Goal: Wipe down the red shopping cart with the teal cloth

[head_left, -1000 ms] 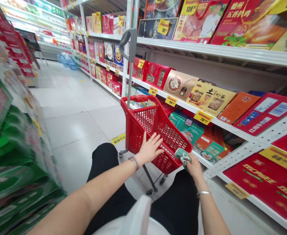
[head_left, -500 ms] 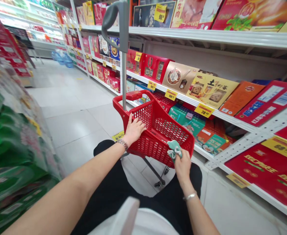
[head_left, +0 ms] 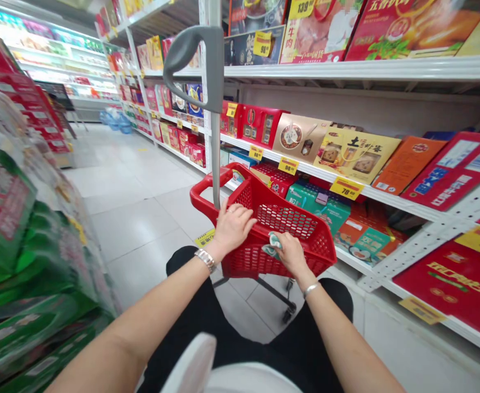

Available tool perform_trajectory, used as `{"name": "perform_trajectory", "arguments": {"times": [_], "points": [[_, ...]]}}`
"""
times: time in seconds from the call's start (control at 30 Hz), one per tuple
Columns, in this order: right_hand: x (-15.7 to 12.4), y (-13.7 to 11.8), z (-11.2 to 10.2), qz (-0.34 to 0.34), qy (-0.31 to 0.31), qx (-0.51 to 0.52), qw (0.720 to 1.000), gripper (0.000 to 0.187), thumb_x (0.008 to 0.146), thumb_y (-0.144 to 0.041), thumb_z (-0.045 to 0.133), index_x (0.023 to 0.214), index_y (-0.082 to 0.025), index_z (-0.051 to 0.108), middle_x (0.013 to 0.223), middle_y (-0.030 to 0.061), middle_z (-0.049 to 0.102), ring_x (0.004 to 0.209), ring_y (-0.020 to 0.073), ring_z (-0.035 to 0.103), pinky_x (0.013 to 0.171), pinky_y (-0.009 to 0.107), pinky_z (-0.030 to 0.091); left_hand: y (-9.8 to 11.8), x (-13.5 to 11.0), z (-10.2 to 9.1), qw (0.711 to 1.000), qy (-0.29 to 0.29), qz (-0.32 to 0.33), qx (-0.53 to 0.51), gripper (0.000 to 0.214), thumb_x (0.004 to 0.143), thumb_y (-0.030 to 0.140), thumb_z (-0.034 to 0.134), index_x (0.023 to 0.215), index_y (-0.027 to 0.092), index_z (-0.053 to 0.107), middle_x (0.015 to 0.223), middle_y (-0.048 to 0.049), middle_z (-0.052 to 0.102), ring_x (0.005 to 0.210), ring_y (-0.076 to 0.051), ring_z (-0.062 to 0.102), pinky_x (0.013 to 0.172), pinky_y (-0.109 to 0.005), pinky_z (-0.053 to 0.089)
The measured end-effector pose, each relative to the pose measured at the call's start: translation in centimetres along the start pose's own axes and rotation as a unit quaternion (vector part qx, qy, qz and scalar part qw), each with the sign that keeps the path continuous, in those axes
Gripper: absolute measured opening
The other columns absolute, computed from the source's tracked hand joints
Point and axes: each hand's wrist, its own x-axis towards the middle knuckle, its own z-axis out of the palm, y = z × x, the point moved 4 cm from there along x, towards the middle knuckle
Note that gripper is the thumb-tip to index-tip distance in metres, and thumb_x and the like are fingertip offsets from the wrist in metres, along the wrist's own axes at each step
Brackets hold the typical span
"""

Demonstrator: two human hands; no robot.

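Observation:
A red plastic shopping cart [head_left: 260, 256] stands between my knees, its perforated basket on a dark wheeled frame. My left hand [head_left: 233, 226] lies over the near rim of the basket, close to the pole, its fingers bent over the edge and holding it. A pale green and white cloth [head_left: 272, 246] is bunched in my right hand [head_left: 291, 254], against the near side of the basket just below the rim. Part of the cloth is hidden by my fingers. From the cart's rear rises a grey pole with a looped grey handle [head_left: 215, 68].
White shelves [head_left: 346, 68] with boxed goods and yellow price tags run along the right, close to the cart. Green packages [head_left: 22, 256] are stacked at my left. A tiled aisle [head_left: 141, 207] leads back to water jugs [head_left: 116, 120] and a lit display.
My right hand has moved left along the basket's near side with the cloth. My left hand stays at the rim, its fingers now further over it. The view has tilted up slightly.

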Motion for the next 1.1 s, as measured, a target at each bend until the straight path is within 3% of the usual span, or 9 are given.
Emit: {"name": "perform_trajectory", "arguments": {"times": [0.17,0.3,0.4,0.5,0.57,0.67,0.83,1.0,1.1], "points": [[0.5,2.8,0.0,-0.026,0.028,0.066,0.997,0.028,0.090,-0.021,0.060,0.117,-0.022,0.071,0.103,0.0093,0.071,0.098,0.0231,0.063,0.083,0.031,0.042,-4.0,1.9,-4.8,0.995,0.060,0.061,0.048,0.039,0.098,0.035,0.045,0.065,0.022,0.061,0.066,-0.0022,0.063,0.075,-0.019,0.060,0.103,-0.047,0.041],[1.4,5.1,-0.2,0.007,0.070,0.201,0.977,0.018,0.089,-0.028,0.059,0.097,-0.023,0.075,0.091,0.0066,0.071,0.087,0.0223,0.063,0.081,0.033,0.047,-7.0,1.7,-6.2,0.996,0.077,-0.010,0.037,0.037,0.097,0.038,0.043,0.072,0.022,0.065,0.074,-0.0043,0.069,0.084,-0.021,0.064,0.107,-0.050,0.039],[1.9,6.3,-0.5,0.057,0.095,0.264,0.958,0.020,0.088,-0.034,0.056,0.083,-0.024,0.073,0.083,0.0043,0.070,0.079,0.0213,0.062,0.078,0.033,0.049,-9.3,1.6,-5.0,0.995,-0.002,-0.098,-0.013,0.033,0.096,0.041,0.043,0.094,0.025,0.072,0.112,-0.0073,0.074,0.119,-0.028,0.060,0.118,-0.061,0.024],[2.7,6.1,-0.7,0.091,0.117,0.272,0.951,0.025,0.088,-0.037,0.054,0.073,-0.024,0.069,0.075,0.0041,0.067,0.074,0.0211,0.060,0.074,0.033,0.049,-10.2,1.5,-2.8,0.981,-0.116,-0.123,-0.098,0.041,0.097,0.042,0.038,0.092,0.028,0.076,0.131,-0.0026,0.070,0.141,-0.030,0.044,0.119,-0.064,0.021],[3.3,5.1,-0.8,0.108,0.129,0.277,0.946,0.026,0.088,-0.037,0.054,0.070,-0.024,0.067,0.073,0.0043,0.066,0.074,0.0211,0.059,0.074,0.033,0.049,-9.7,1.4,-1.9,0.974,-0.127,-0.124,-0.140,0.048,0.098,0.042,0.033,0.088,0.026,0.078,0.124,-0.0029,0.073,0.140,-0.029,0.046,0.119,-0.059,0.028],[4.2,2.4,-0.7,0.116,0.144,0.287,0.940,0.025,0.089,-0.035,0.053,0.073,-0.023,0.067,0.079,0.0048,0.066,0.081,0.0209,0.060,0.079,0.032,0.049,-8.0,1.0,-1.7,0.976,-0.086,-0.121,-0.161,0.051,0.099,0.041,0.032,0.087,0.024,0.079,0.110,-0.0048,0.078,0.131,-0.027,0.055,0.116,-0.053,0.036],[3.7,-2.7,-1.1,0.113,0.180,0.315,0.925,0.030,0.095,-0.036,0.044,0.088,-0.021,0.069,0.095,0.0068,0.069,0.093,0.0203,0.062,0.088,0.032,0.048,-4.5,0.3,-2.3,0.981,-0.049,-0.142,-0.126,0.047,0.100,0.036,0.034,0.089,0.027,0.078,0.105,-0.0044,0.079,0.126,-0.030,0.059,0.116,-0.070,0.024],[0.1,-6.2,-2.3,0.143,0.305,0.392,0.856,0.033,0.096,-0.037,0.042,0.107,-0.019,0.068,0.114,0.0115,0.065,0.112,0.0220,0.060,0.101,0.036,0.045,-0.9,-0.7,-2.8,0.984,0.003,-0.143,-0.104,0.044,0.101,0.034,0.034,0.095,0.026,0.077,0.112,-0.0069,0.077,0.127,-0.032,0.057,0.116,-0.073,0.023],[-2.2,-7.4,-3.4,0.170,0.349,0.391,0.834,0.030,0.095,-0.033,0.043,0.105,-0.019,0.067,0.112,0.0120,0.065,0.111,0.0228,0.060,0.101,0.037,0.045,1.3,-1.2,-2.7,0.984,0.021,-0.156,-0.086,0.041,0.101,0.034,0.035,0.104,0.026,0.075,0.118,-0.0084,0.075,0.127,-0.033,0.056,0.116,-0.073,0.022]]}}
